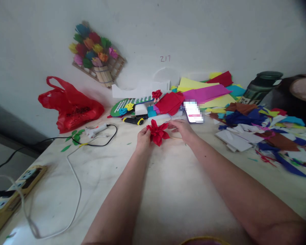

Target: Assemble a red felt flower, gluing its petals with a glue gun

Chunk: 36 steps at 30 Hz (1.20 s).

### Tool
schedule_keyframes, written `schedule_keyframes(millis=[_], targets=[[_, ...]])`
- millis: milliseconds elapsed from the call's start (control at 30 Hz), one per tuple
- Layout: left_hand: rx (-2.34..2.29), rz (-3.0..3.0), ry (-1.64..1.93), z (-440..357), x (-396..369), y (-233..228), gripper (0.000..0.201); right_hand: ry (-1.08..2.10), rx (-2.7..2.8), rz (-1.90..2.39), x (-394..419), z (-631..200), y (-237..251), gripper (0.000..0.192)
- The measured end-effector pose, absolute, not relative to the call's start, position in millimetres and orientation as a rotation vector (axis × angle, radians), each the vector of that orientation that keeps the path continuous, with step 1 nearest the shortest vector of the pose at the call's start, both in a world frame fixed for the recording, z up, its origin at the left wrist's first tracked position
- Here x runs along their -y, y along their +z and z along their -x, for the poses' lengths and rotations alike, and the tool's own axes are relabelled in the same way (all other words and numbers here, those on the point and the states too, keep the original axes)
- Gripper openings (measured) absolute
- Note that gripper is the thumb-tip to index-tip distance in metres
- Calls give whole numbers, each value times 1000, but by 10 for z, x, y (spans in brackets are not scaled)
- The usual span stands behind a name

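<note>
My left hand grips a red paper flower from its left side, above the pale table. On the flower's right, my right hand has its fingers closed around the petals' edge and a thin wooden stick that runs out toward the right. Both forearms reach in from the bottom of the view. The flower's petals are spread and point outward.
A white glue gun with black cord lies left, near green paper leaves and a red plastic bag. A power strip sits at the left edge. Behind: a phone, yellow-black cutter, coloured paper sheets. Paper scraps cover the right; a dark bottle stands there.
</note>
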<state>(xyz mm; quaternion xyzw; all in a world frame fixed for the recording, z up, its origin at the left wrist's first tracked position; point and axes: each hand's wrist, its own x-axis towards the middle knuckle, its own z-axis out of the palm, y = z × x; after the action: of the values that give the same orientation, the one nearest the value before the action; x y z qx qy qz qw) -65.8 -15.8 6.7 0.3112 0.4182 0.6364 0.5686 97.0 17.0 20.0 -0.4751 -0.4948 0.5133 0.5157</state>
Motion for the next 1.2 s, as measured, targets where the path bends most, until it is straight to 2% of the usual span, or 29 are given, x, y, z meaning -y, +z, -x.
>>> schedule_keyframes(millis=[533,633,767,833,933,1200], targets=[[-1027,-714,1487,655,160,61,26,1253,1132,1094,-95,-900,253,28],[-1017,-720,1481,651,157,48,28,1250,1163,1124,-90,-881,246,29],[-1017,-752,1474,644,141,6,33,1261,1231,1158,-82,-825,221,20],[-1025,-776,1473,635,132,-15,35,1272,1215,1195,-81,-794,210,25],[-1028,-808,1464,621,133,-24,40,1229,1216,1242,-93,-777,199,32],[-977,-878,1424,618,185,50,50,979,1551,1094,-175,-870,148,18]])
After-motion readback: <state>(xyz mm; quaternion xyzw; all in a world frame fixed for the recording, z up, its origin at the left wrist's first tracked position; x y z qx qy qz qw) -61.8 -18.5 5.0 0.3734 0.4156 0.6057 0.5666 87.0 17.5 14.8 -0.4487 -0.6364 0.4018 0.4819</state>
